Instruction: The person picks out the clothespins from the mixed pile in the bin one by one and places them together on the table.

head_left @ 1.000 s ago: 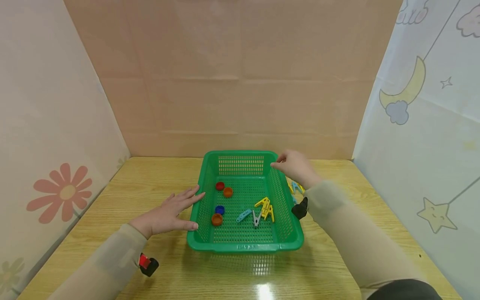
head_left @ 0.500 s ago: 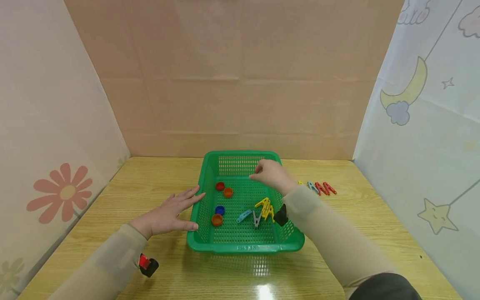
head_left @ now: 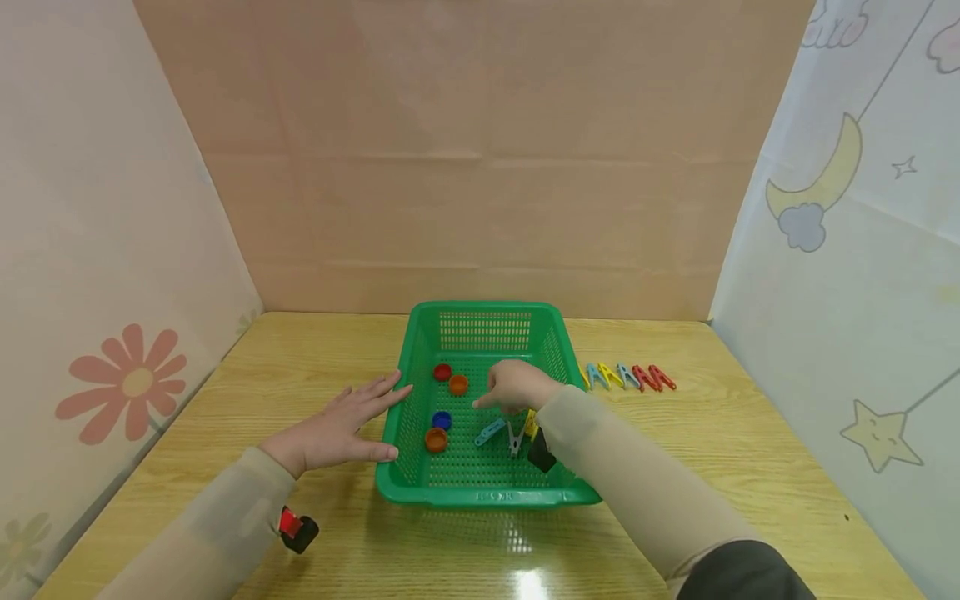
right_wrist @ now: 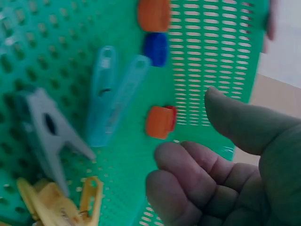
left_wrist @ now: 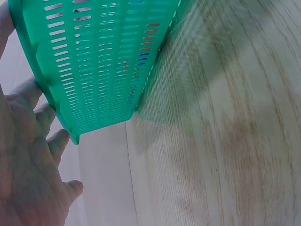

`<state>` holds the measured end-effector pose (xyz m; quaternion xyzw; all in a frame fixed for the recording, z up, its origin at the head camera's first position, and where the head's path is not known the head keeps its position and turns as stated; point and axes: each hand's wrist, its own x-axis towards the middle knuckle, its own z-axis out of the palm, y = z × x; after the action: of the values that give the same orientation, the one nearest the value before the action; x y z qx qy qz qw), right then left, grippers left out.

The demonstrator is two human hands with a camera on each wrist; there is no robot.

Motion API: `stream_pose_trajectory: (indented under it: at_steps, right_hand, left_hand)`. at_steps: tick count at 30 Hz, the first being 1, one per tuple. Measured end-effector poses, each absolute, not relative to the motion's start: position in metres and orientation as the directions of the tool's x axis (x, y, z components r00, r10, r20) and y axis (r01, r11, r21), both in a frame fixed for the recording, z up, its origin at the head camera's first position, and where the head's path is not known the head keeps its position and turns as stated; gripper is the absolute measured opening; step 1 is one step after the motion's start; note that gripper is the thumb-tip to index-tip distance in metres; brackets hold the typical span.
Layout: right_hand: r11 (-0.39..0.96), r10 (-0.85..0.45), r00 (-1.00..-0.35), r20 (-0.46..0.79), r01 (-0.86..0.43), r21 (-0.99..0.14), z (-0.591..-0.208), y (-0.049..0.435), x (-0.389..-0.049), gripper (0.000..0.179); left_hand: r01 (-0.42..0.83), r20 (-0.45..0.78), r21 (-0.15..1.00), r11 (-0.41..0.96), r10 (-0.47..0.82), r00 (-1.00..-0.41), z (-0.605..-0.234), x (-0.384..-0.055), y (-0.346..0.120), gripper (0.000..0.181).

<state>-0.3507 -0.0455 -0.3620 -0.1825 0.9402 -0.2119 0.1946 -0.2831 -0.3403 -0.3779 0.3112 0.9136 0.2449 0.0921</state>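
Observation:
My left hand (head_left: 330, 432) rests with spread fingers against the left rim of a green plastic basket (head_left: 487, 497); the left wrist view shows its fingertips at that rim. Inside the basket hovers my right hand (head_left: 519, 387), holding nothing, its thumb apart from its bent fingers in the right wrist view. Below it on the basket floor lie a light-blue clothespin (right_wrist: 99, 99), a grey clothespin (right_wrist: 54, 127) and some yellow clothespins (right_wrist: 59, 202), partly hidden by the right arm in the head view. Several bottle caps sit on the left side, including a blue cap (head_left: 442, 420) and an orange cap (head_left: 436, 440).
On the wooden table (head_left: 720, 467), right of the basket, several clothespins stand in a row, with a red clothespin (head_left: 662, 377) at its far end and a yellow clothespin (head_left: 610, 376) nearer the basket. A brown backdrop (head_left: 480, 167) rises behind.
My right hand has moved left and down from over the basket's right rim to above the clothespins inside, uncovering the row on the table. My left hand stays at the rim.

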Motion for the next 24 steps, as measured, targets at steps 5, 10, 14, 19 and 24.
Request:
stream_pose_trajectory:
  at_steps: [5, 10, 14, 19, 24]
  right_hand:
    - [0.897, -0.386, -0.854, -0.347, -0.261, -0.357, -0.374, -0.051, -0.349, 0.034]
    - [0.915, -0.364, -0.867, -0.34, -0.264, -0.307, -0.385, -0.055, -0.349, 0.034]
    - [0.905, -0.405, -0.854, -0.327, -0.323, -0.278, -0.387, -0.057, -0.347, 0.035]
    - [0.861, -0.498, -0.804, -0.325, -0.414, -0.296, -0.388, -0.057, -0.345, 0.018]
    - [0.827, -0.545, -0.782, -0.303, -0.441, -0.35, -0.388, -0.056, -0.344, 0.016]
  left_hand:
    - [0.526, -0.013, 0.507, 0.683, 0.617, -0.787, -0.379, -0.284, -0.341, 0.086]
    - [0.53, -0.008, 0.511, 0.677, 0.621, -0.784, -0.379, -0.284, -0.34, 0.085]
    - [0.523, -0.01, 0.515, 0.679, 0.615, -0.788, -0.378, -0.282, -0.34, 0.086]
    - [0.518, -0.013, 0.516, 0.682, 0.611, -0.791, -0.378, -0.282, -0.34, 0.086]
    - [0.528, -0.003, 0.517, 0.673, 0.618, -0.786, -0.378, -0.281, -0.34, 0.086]
